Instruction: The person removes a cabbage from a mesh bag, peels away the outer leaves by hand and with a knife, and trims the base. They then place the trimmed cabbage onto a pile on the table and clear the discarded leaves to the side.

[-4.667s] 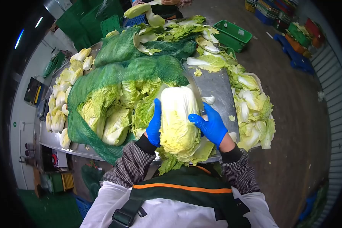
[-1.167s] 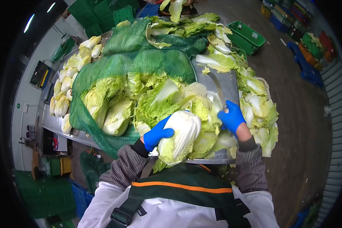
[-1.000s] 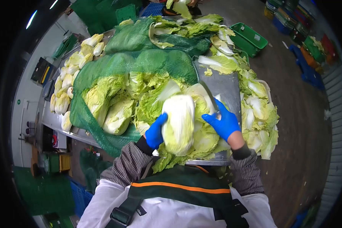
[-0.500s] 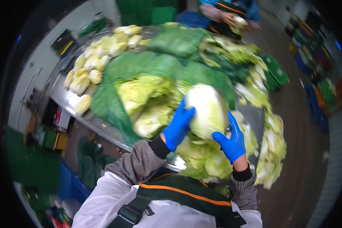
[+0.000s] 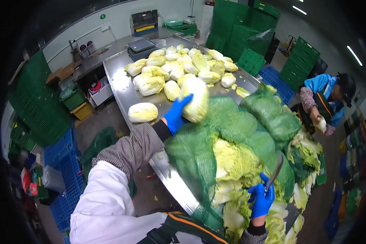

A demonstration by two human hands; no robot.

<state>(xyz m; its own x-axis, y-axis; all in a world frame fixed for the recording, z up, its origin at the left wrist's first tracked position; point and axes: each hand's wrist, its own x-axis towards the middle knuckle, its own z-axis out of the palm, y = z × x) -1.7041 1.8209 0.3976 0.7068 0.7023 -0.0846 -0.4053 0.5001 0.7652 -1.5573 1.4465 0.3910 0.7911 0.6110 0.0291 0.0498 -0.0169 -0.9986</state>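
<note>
My left hand, in a blue glove, grips a trimmed napa cabbage and holds it above the steel table, beside the pile of pale cabbages. In my right hand, also gloved in blue, is a knife with its blade pointing up and away. That hand is over loose outer leaves. Between my hands lies a green mesh sack, its mouth open towards me, with leafy yellow-green cabbage showing inside.
A single cabbage lies near the table's left edge. Behind the first sack is a second mesh sack. At the right, a co-worker holds a cabbage. Green crates and blue pallets stand around the table.
My left hand has carried the cabbage away from me towards the pile. My right hand has let go of it, and the knife now shows clearly. The view has swung left.
</note>
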